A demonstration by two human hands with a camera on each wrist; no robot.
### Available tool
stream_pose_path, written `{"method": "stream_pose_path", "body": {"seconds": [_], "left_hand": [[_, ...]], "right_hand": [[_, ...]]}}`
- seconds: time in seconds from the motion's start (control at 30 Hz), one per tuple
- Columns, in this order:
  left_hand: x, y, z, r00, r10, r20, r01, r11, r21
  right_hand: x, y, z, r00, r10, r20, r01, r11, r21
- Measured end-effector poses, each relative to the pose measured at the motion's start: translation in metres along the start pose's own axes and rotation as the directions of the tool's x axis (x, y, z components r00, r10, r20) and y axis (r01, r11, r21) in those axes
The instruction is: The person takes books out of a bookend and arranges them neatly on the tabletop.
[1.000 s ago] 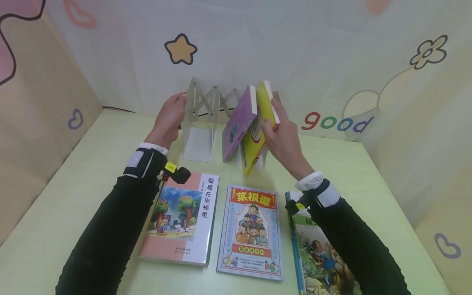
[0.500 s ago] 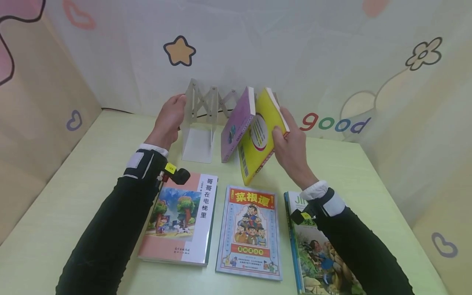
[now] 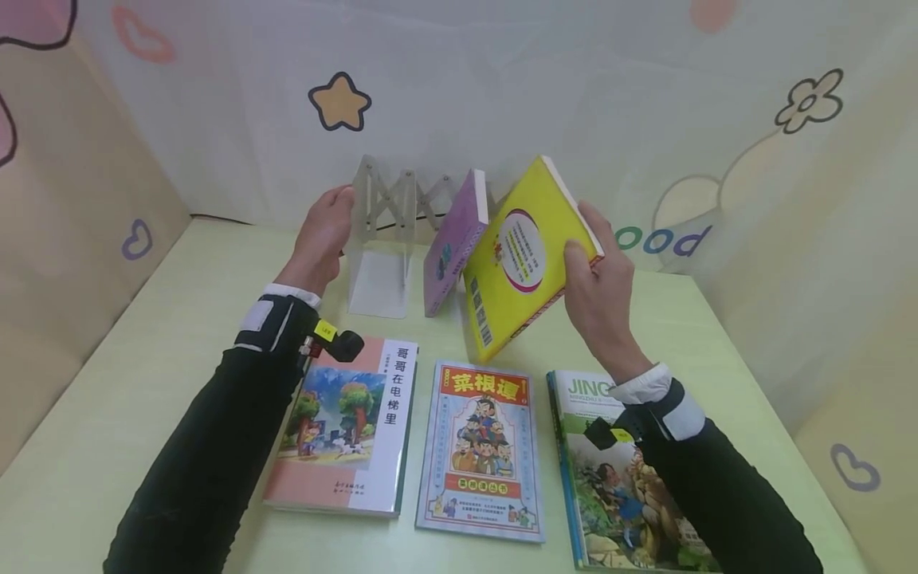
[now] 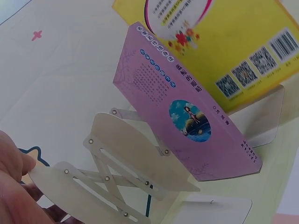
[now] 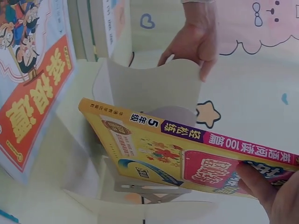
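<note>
My right hand [image 3: 602,295] pinches a yellow book [image 3: 527,259] by its right edge, thumb on the back cover. The book is tilted, its lower corner low over the table in front of the rack. At the left end of a white expandable book rack [image 3: 380,283], my left hand [image 3: 319,239] grips the end plate. A purple book [image 3: 457,243] leans in the rack, just left of the yellow one. The right wrist view shows the yellow book's front cover and spine, with the fingers [image 5: 259,186] on the cover.
Three piles or single books lie in front: a pink-and-white book [image 3: 337,470], a blue-bordered book [image 3: 480,490] and a green-and-white picture book [image 3: 610,478]. They rest on a pale table [image 3: 179,359]. A patterned curtain [image 3: 502,80] hangs close behind the rack.
My right hand has drawn the yellow book to the right and toward me, turning its back cover more into view. The left hand keeps its hold on the rack.
</note>
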State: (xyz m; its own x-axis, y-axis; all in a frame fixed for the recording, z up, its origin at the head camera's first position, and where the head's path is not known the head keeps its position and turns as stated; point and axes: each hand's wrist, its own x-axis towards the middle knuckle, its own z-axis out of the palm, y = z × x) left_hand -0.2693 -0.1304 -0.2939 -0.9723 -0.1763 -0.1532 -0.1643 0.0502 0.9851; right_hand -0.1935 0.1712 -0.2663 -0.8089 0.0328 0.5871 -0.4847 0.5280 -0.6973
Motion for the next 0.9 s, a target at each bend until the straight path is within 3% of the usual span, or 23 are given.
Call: {"method": "stream_pose_path", "body": {"seconds": [0.2, 0.37, 0.6, 0.9], "left_hand": [[-0.001, 0.001, 0.001, 1.000, 0.009, 0.003, -0.009, 1.000, 0.021], [-0.002, 0.003, 0.000, 1.000, 0.017, 0.013, -0.017, 0.999, 0.033], [-0.002, 0.003, -0.001, 0.999, 0.024, 0.040, -0.022, 0.999, -0.029], [-0.001, 0.000, -0.006, 0.998, -0.021, 0.067, 0.026, 0.997, -0.079]], "right_hand": [[0.000, -0.015, -0.019, 0.998, 0.022, -0.050, -0.020, 0.999, 0.046], [0.000, -0.015, -0.030, 0.997, 0.038, -0.064, -0.033, 0.996, 0.088], [0.000, -0.003, -0.042, 0.998, 0.034, -0.048, -0.026, 0.989, 0.146], [-0.009, -0.012, -0.055, 0.999, 0.048, -0.014, -0.043, 0.960, 0.277]]}}
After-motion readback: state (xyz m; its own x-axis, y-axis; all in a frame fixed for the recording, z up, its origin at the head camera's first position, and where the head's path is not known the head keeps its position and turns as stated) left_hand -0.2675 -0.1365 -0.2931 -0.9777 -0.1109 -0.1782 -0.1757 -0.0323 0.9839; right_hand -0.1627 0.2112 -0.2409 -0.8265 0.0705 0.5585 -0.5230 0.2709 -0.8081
